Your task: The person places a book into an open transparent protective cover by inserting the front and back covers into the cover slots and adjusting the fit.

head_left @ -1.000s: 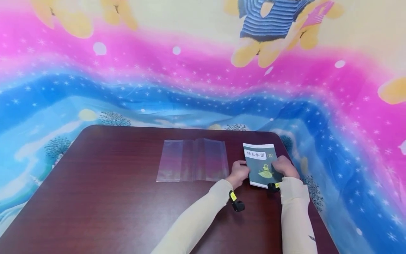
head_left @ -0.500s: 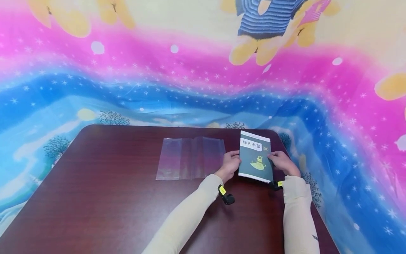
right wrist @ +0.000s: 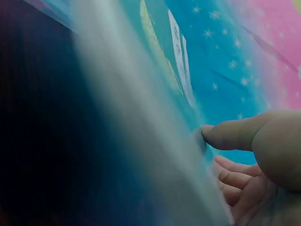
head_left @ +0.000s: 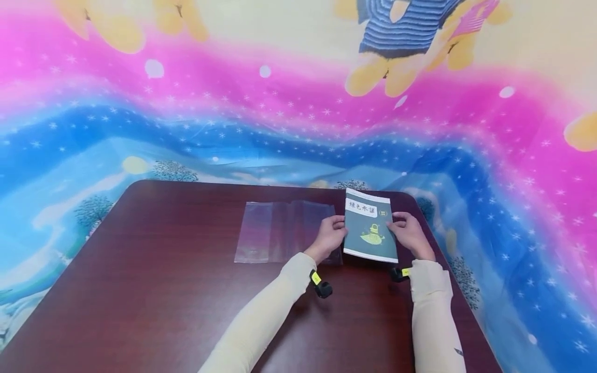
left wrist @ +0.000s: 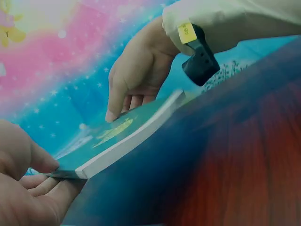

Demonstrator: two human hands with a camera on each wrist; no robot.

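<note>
Between the two hands a thin green book with a white title label and a yellow drawing is held up off the table. My left hand pinches its left edge, thumb on the cover and fingers beneath, as the left wrist view shows. Its right edge is pinched by my right hand, with the thumb on top and the fingers below. A clear plastic book cover lies spread flat on the table, partly hidden by the left hand and the book.
The dark red-brown table has rounded far corners. Behind it and along its right side hangs a colourful printed cloth. A small black camera is strapped to the left wrist, another to the right.
Both hands have lifted the book and carried it left, towards the plastic cover. The left hand now overlaps the cover's right part. The cover has stayed in place.
</note>
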